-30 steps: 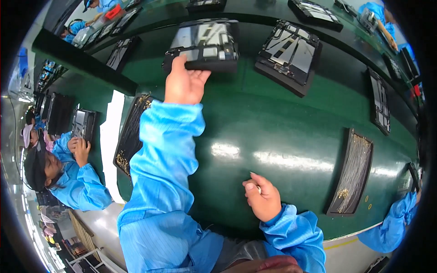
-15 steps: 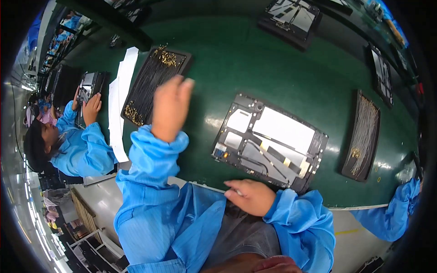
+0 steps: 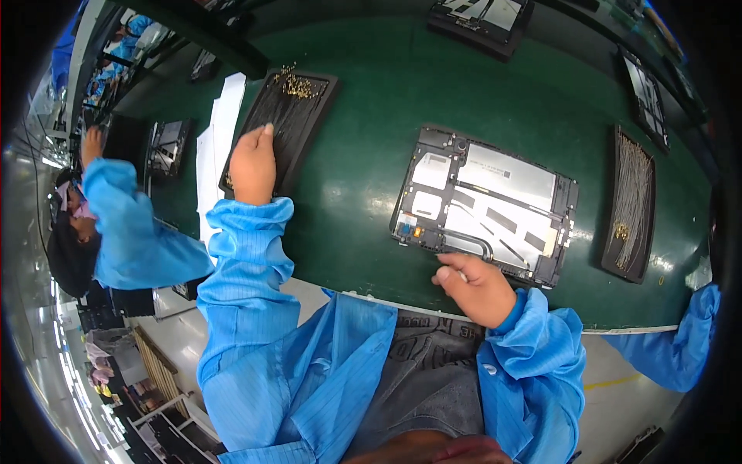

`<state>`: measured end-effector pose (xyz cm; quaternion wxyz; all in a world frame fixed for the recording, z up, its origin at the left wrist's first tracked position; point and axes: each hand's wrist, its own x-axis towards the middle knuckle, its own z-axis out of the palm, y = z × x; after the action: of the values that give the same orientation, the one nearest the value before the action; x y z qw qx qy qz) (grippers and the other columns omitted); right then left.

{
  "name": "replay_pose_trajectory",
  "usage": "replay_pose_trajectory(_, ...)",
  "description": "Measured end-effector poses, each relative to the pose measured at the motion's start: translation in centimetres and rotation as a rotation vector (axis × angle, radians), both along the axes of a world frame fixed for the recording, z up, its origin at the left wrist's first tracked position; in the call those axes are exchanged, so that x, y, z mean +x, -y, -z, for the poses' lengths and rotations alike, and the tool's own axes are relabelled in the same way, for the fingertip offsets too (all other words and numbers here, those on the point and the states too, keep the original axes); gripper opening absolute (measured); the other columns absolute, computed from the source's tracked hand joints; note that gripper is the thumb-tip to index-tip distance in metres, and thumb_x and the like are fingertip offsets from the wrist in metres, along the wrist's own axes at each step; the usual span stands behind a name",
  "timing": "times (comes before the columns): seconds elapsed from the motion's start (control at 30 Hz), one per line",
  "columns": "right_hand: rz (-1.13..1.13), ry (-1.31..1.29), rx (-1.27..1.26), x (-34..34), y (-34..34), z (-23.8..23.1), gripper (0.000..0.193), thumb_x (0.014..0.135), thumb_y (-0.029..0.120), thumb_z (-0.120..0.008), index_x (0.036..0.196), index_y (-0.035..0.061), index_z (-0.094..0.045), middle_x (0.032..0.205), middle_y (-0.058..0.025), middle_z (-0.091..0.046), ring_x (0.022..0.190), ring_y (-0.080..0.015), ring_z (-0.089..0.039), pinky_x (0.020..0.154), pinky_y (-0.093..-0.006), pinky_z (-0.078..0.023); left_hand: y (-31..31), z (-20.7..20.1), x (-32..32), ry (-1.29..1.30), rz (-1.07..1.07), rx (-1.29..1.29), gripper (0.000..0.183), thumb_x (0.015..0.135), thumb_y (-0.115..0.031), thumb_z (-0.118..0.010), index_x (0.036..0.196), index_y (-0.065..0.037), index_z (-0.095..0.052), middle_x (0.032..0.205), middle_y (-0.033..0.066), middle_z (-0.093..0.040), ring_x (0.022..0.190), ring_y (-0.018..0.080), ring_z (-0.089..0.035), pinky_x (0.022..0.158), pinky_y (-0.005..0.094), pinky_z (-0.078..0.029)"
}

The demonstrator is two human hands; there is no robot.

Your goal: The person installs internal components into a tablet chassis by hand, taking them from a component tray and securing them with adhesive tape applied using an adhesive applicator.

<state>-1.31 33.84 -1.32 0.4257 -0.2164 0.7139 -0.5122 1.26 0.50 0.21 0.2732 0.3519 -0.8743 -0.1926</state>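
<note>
At left my left hand (image 3: pixel 253 164) is over a black tray (image 3: pixel 315 135) of thin black antenna cables (image 3: pixel 282 108) with gold ends. Its thumb and fingers are drawn together at the cables; whether one is caught between them is hidden. My right hand (image 3: pixel 481 290) is at the near edge of an opened tablet (image 3: pixel 506 182) lying on the table. Its fingers are curled around a small pale object whose kind I cannot make out. The tablet's inside shows silver plates, black strips and a bent black cable near its lower left.
The green table (image 3: pixel 363 224) carries a second tray (image 3: pixel 648 209) of grey cables at right. White paper sheets (image 3: pixel 220 131) lie left of the first tray. More opened tablets (image 3: pixel 479 19) rest at the far side. Co-workers' blue sleeves (image 3: pixel 139 232) show at both sides.
My left hand's fingers have come together lower over the cable tray. My right hand has moved up to the tablet's near edge. The co-worker at left has raised an arm away from a tablet.
</note>
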Motion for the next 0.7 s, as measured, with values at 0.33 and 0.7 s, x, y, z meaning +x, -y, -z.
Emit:
replay_pose_trajectory(0.33,0.321,0.456,-0.099,-2.4,0.0,-3.5,0.043,0.081,0.024,-0.047,0.113,-0.0019,-0.037,0.090,-0.0107,-0.053,0.064,-0.0107,-0.047,0.051,-0.0205,-0.041,-11.8,-4.0,0.9,-0.126,0.964,-0.195,0.020,0.060,0.003,-0.061,0.077,0.000,-0.052,0.073,0.0116,-0.054,0.069,0.0267,-0.052,0.062,0.0326,-0.043)
replay_pose_trajectory(0.7,0.521,0.447,-0.173,-3.0,-1.0,-4.3,0.037,0.080,0.027,-0.047,0.102,-0.0019,-0.044,0.086,-0.0083,-0.053,0.058,-0.0098,-0.045,0.049,-0.0198,-0.039,-13.7,-3.7,2.4,-0.054,1.009,-0.158,0.029,0.060,0.001,-0.062,0.087,-0.001,-0.051,0.080,0.0123,-0.054,0.071,0.0281,-0.052,0.063,0.0340,-0.042)
